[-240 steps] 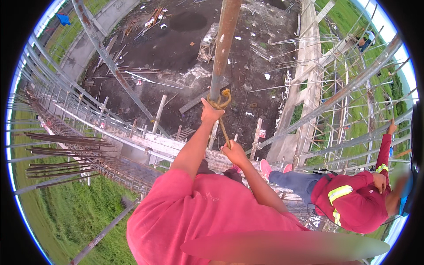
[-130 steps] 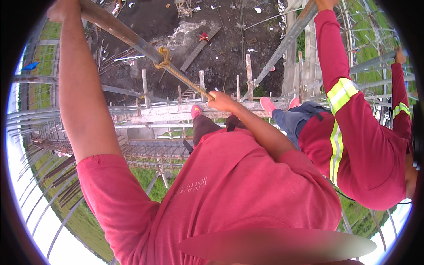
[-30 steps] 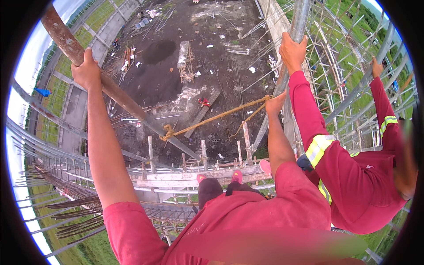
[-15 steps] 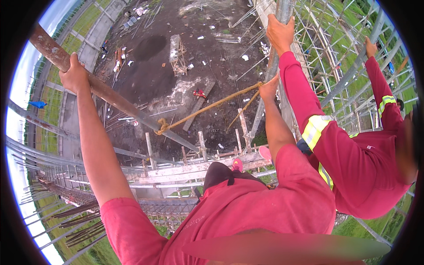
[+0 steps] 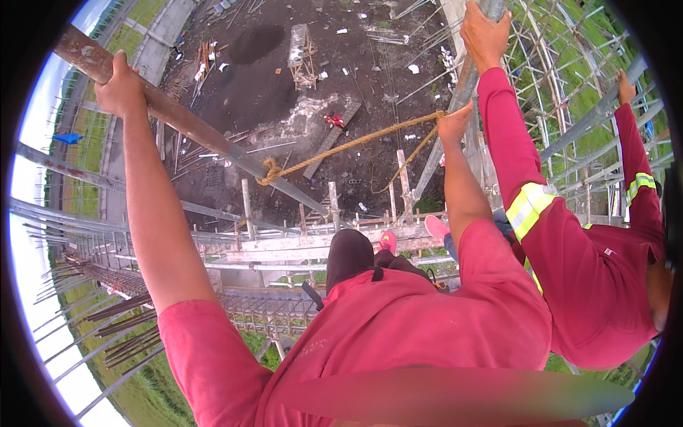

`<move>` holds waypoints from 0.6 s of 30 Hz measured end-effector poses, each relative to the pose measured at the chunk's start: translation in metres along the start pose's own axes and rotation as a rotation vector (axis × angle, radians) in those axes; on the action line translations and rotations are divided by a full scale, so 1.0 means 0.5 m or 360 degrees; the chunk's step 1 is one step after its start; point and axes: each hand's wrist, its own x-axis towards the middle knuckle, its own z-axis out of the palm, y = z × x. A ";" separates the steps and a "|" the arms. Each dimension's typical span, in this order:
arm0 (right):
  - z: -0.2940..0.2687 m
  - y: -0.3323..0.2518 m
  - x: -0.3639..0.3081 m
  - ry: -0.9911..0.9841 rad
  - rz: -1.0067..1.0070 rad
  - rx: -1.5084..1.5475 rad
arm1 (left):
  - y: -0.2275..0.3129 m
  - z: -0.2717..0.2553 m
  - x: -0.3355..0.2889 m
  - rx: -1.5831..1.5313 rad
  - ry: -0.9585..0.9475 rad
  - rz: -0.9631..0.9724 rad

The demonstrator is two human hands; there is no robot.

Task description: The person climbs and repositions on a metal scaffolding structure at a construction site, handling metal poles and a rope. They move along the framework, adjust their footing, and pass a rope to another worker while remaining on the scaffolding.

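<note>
My left hand [image 5: 119, 89] is wrapped around a rusty steel pipe [image 5: 181, 128] that slants down from the upper left. A yellow-brown rope [image 5: 356, 146] is knotted round this pipe lower down and stretches right to a grey steel pipe [image 5: 466, 82]. There my right hand [image 5: 454, 122] closes on the grey pipe, right where the rope meets it; its fingers are partly hidden. From that spot a loose rope tail hangs down. Above my right hand, a co-worker's hand [image 5: 486, 35] holds the same pipe. The co-worker's other hand [image 5: 626, 89] is on another pipe at far right.
Scaffold pipes [image 5: 569, 78] crowd the right side. Below me runs a timber beam [image 5: 299, 245] with upright wooden posts [image 5: 332, 203]. Rebar [image 5: 135, 341] sticks out at lower left. Far beneath lies dark ground with planks, debris and a person in red [image 5: 334, 120].
The view has shifted, so the right pipe, the rope and the co-worker sit farther right. Both my hands keep their holds, as does the co-worker.
</note>
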 end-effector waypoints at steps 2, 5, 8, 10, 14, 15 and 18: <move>0.003 0.008 -0.001 -0.0033 -0.0063 0.0015 | -0.013 0.002 0.009 -0.0030 0.0040 0.0078; 0.006 0.012 -0.001 0.0091 -0.0107 -0.0150 | -0.028 0.004 0.025 0.0014 0.0058 0.0150; 0.003 0.011 0.001 -0.0163 0.0054 0.0043 | -0.031 0.003 0.031 0.0082 0.0052 0.0252; 0.001 0.008 0.003 -0.0089 -0.0026 0.0026 | -0.028 0.004 0.030 0.0035 0.0052 0.0230; 0.000 0.008 0.003 -0.0119 0.0012 0.0018 | -0.032 0.007 0.027 -0.0073 0.0039 0.0154; 0.001 0.009 0.002 -0.0174 0.0067 0.0014 | -0.036 0.006 0.029 -0.0054 0.0024 0.0184; 0.004 0.014 0.001 -0.0149 -0.0008 0.0039 | -0.044 0.006 0.037 -0.0031 0.0062 0.0254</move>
